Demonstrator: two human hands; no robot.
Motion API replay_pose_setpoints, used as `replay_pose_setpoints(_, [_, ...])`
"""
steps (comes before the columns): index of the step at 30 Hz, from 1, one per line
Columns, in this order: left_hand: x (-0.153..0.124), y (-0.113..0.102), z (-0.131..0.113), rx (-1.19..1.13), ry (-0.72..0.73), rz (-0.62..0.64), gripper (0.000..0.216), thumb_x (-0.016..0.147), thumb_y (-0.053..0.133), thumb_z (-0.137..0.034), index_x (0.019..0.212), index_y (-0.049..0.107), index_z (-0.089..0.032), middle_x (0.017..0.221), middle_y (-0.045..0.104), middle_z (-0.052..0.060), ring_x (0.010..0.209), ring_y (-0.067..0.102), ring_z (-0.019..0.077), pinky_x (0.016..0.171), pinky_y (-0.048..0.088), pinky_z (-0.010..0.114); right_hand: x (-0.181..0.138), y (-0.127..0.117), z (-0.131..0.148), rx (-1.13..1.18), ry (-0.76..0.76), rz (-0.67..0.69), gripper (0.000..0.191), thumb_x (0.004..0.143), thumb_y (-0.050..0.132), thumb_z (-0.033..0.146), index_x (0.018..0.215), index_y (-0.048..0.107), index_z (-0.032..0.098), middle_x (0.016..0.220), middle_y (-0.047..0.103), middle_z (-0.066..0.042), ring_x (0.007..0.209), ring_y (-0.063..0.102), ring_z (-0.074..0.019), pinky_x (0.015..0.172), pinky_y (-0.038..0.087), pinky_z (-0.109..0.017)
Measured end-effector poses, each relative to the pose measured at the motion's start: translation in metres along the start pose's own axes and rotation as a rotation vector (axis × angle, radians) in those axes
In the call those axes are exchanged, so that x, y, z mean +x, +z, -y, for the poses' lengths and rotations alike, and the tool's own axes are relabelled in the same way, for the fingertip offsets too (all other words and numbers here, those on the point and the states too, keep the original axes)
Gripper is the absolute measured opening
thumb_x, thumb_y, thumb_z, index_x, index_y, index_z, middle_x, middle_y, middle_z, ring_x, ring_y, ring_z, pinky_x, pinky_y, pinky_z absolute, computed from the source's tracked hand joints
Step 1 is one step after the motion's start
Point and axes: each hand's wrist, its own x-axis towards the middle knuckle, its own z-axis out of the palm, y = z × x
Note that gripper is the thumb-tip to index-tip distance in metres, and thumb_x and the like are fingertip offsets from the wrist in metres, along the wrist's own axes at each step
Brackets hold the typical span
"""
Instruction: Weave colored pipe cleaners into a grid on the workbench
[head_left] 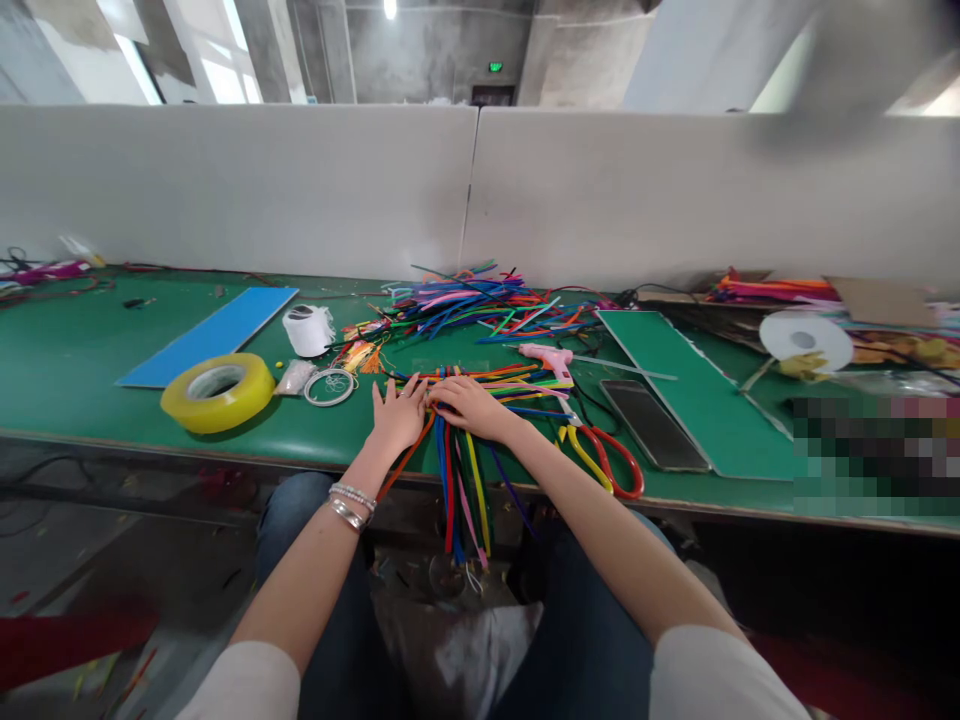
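in the head view, the left hand and right hand lie palm-down, fingers slightly apart, pressing a bundle of pipe cleaners over the edge of the green workbench. a pink hot glue gun lies just past the right fingertips, with red-and-yellow scissors off to their right.
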Motion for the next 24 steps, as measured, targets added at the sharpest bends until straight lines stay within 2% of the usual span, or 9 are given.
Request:
replay_pose_setpoints(5, [0.001, 0.000, 0.001, 0.001, -0.004, 0.024, 0.051, 0.092, 0.017, -0.034, 0.141, 0.026, -0.028, 0.149, 0.022, -0.006, 0.135, 0.019, 0.0340, 0.108, 0.011, 0.058, 0.005, 0.002, -0.001, -0.003, 0.004, 0.047, 0.030, 0.078, 0.048, 0.010, 0.106, 0.058, 0.017, 0.118, 0.057, -0.007, 0.108, 0.047, -0.0221, 0.099, 0.033, -0.041])
replay_pose_setpoints(12, [0.000, -0.003, 0.000, -0.007, -0.012, 0.050, 0.051, 0.092, 0.015, -0.034, 0.142, 0.024, -0.027, 0.149, 0.020, -0.007, 0.134, 0.019, 0.0345, 0.107, 0.012, 0.058, 0.010, 0.002, 0.004, -0.054, 0.016, 0.075, 0.029, 0.081, 0.040, 0.007, 0.103, 0.057, 0.014, 0.117, 0.056, -0.010, 0.106, 0.046, -0.0226, 0.096, 0.035, -0.041])
replay_pose_setpoints(19, [0.003, 0.000, 0.001, -0.004, -0.010, 0.042, 0.051, 0.092, 0.016, -0.034, 0.142, 0.024, -0.028, 0.149, 0.019, -0.008, 0.134, 0.020, 0.0346, 0.107, 0.012, 0.060, 0.007, 0.000, 0.001, 0.027, -0.028, 0.050, 0.028, 0.077, 0.042, 0.003, 0.097, 0.058, 0.014, 0.110, 0.059, -0.011, 0.106, 0.048, -0.0217, 0.097, 0.036, -0.041])
replay_pose_setpoints(24, [0.002, 0.002, 0.001, -0.013, -0.010, 0.030, 0.052, 0.092, 0.015, -0.035, 0.142, 0.024, -0.027, 0.149, 0.019, -0.007, 0.134, 0.019, 0.0345, 0.106, 0.014, 0.060, -0.001, -0.005, 0.003, 0.150, 0.045, -0.034, 0.036, 0.076, 0.040, 0.003, 0.107, 0.054, 0.016, 0.116, 0.057, -0.011, 0.110, 0.050, -0.0203, 0.095, 0.040, -0.040])
